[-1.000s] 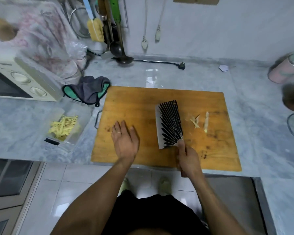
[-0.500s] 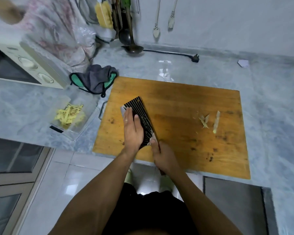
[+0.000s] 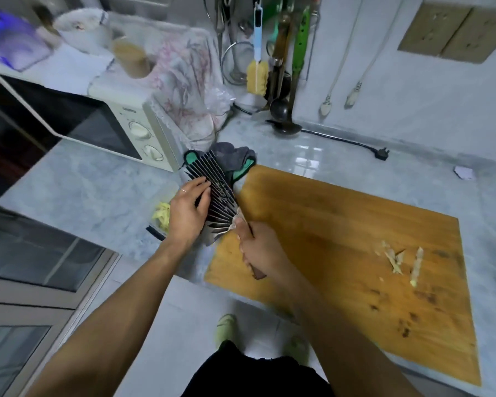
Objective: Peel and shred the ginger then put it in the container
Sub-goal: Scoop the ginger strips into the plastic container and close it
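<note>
Black ridged cleaver [image 3: 212,193], one only, blade long axis running from the handle up-left, held over the table [image 3: 98,193] edge above one clear container [image 3: 162,216] w/ shredded ginger [image 3: 161,214] (partly hidden). Right hand [image 3: 262,250] clamped round the handle; left hand [image 3: 188,212] fingers flat on the blade. Approx. three ginger scraps [image 3: 398,260] on one wooden board [image 3: 341,239].

A home kitchen: a grey marble counter [image 3: 98,193] with a microwave oven [image 3: 103,121] at ten o'clock, hanging utensils [image 3: 281,53] at twelve, a wooden cutting board [image 3: 341,224] at three.
</note>
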{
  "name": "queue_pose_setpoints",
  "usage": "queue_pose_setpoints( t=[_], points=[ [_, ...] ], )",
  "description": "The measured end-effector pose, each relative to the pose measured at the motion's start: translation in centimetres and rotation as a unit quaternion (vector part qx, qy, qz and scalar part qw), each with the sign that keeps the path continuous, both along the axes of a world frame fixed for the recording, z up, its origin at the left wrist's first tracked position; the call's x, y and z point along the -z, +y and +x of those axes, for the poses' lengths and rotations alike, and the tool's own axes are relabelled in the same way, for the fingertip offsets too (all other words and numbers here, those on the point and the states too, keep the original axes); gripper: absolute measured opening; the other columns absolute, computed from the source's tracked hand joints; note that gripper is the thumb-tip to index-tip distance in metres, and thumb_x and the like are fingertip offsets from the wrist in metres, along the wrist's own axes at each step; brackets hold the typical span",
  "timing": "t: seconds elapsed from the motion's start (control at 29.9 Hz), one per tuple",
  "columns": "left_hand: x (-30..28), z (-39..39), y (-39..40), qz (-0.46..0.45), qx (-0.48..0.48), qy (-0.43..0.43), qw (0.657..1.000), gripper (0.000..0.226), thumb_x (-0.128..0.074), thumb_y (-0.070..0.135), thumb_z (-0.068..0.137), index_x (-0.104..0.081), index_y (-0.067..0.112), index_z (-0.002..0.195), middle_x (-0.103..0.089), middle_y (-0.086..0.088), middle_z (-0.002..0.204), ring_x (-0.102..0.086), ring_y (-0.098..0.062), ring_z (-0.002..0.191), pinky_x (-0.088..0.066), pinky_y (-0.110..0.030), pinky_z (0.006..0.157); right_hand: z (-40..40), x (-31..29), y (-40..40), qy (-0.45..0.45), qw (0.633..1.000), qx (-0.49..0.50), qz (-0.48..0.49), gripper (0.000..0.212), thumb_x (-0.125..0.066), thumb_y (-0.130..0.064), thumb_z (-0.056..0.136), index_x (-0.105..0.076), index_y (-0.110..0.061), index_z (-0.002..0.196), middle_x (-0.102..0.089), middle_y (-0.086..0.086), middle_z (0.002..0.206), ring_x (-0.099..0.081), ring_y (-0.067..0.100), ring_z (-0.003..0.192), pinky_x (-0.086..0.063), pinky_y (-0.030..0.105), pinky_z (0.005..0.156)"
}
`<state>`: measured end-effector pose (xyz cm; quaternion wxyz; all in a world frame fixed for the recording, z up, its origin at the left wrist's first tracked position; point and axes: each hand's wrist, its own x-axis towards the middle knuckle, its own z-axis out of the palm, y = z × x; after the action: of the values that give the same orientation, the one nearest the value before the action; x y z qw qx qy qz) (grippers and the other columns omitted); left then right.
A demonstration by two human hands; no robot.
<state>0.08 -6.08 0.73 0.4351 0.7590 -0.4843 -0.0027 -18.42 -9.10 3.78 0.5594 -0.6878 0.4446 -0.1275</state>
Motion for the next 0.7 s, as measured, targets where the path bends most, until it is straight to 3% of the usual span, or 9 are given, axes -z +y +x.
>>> queue_pose_setpoints(
  t=[0.13,0.2,0.23,0.3,0.33,0.4,0.5,0.6,0.7],
  points=[
    [0.8,4.2,1.9,0.069,0.05,-0.103,0.991,0.024,-0.06,0.001,0.093,-0.069,0.002,0.115,-0.065,-0.014,0.116,-0.061,-0.025,0.107,-0.048,-0.03,0.096,2.2,0.0,-0.4,0.032,0.999,-0.012,-0.028,0.059,-0.033,-0.059,0.102,-0.043,-0.018,0.061,-0.048,0.006,0.053,-0.05,0.018,0.045,-0.041,0.03,0.047],
    [0.8,5.9,3.2,0.173,0.077,-0.127,0.974,0.021,-0.062,-0.003,0.085,-0.07,0.006,0.102,-0.065,-0.009,0.102,-0.062,-0.027,0.092,-0.052,-0.03,0.072,2.7,0.2,-0.5,0.052,0.998,-0.006,-0.044,0.06,-0.03,-0.059,0.102,-0.043,-0.017,0.063,-0.048,0.007,0.055,-0.05,0.021,0.049,-0.041,0.033,0.051],
    [0.5,6.6,3.6,0.243,0.074,-0.131,0.958,0.016,-0.063,-0.002,0.081,-0.069,0.009,0.09,-0.062,-0.005,0.091,-0.062,-0.028,0.084,-0.044,-0.028,0.059,2.9,0.3,-0.6,0.058,0.997,0.0,-0.048,0.06,-0.029,-0.06,0.102,-0.045,-0.016,0.064,-0.049,0.007,0.056,-0.049,0.019,0.049,-0.042,0.032,0.052],
    [0.2,7.5,4.0,0.325,0.06,-0.136,0.934,0.011,-0.062,0.0,0.075,-0.063,0.011,0.075,-0.058,-0.002,0.079,-0.06,-0.03,0.078,-0.029,-0.026,0.05,3.0,0.3,-0.7,0.056,0.997,0.008,-0.054,0.06,-0.029,-0.057,0.103,-0.047,-0.014,0.065,-0.048,0.005,0.055,-0.046,0.014,0.046,-0.041,0.029,0.051],
    [0.0,7.6,4.0,0.317,0.052,-0.131,0.938,0.01,-0.061,0.001,0.077,-0.064,0.011,0.076,-0.059,-0.003,0.081,-0.061,-0.031,0.08,-0.03,-0.027,0.051,3.0,0.1,-0.7,0.049,0.997,0.01,-0.054,0.06,-0.03,-0.055,0.104,-0.047,-0.014,0.063,-0.048,0.004,0.053,-0.044,0.011,0.043,-0.041,0.026,0.049],
    [0.0,7.8,3.9,0.238,0.061,-0.116,0.962,0.017,-0.059,0.002,0.085,-0.071,0.01,0.095,-0.066,-0.008,0.096,-0.063,-0.033,0.089,-0.047,-0.031,0.061,3.2,-0.2,-0.7,0.038,0.998,0.006,-0.051,0.059,-0.032,-0.052,0.105,-0.047,-0.015,0.061,-0.047,0.001,0.05,-0.044,0.006,0.038,-0.041,0.022,0.044],
    [0.0,7.3,3.6,0.124,0.123,-0.138,0.975,0.034,-0.051,0.006,0.091,-0.068,0.011,0.12,-0.066,-0.006,0.122,-0.064,-0.026,0.106,-0.056,-0.035,0.08,4.0,-0.2,-0.7,0.028,0.998,0.013,-0.049,0.058,-0.035,-0.053,0.104,-0.051,-0.013,0.065,-0.053,0.005,0.053,-0.051,0.014,0.043,-0.045,0.03,0.048],
    [0.1,6.7,4.4,0.104,0.197,-0.19,0.956,0.043,-0.04,0.015,0.089,-0.07,0.012,0.12,-0.066,-0.004,0.126,-0.065,-0.022,0.109,-0.055,-0.03,0.081,4.9,-0.3,-0.7,0.015,0.999,0.041,-0.031,0.06,-0.038,-0.055,0.103,-0.054,-0.009,0.068,-0.055,0.009,0.055,-0.054,0.022,0.046,-0.049,0.037,0.049],
    [0.8,7.6,5.7,0.131,0.202,-0.209,0.948,0.044,-0.041,0.013,0.081,-0.075,0.011,0.11,-0.07,-0.003,0.12,-0.068,-0.022,0.101,-0.06,-0.032,0.077,5.1,-0.4,-0.9,0.014,0.998,0.054,-0.03,0.06,-0.038,-0.057,0.102,-0.055,-0.01,0.068,-0.056,0.009,0.057,-0.054,0.025,0.049,-0.049,0.038,0.052]
  ],
)
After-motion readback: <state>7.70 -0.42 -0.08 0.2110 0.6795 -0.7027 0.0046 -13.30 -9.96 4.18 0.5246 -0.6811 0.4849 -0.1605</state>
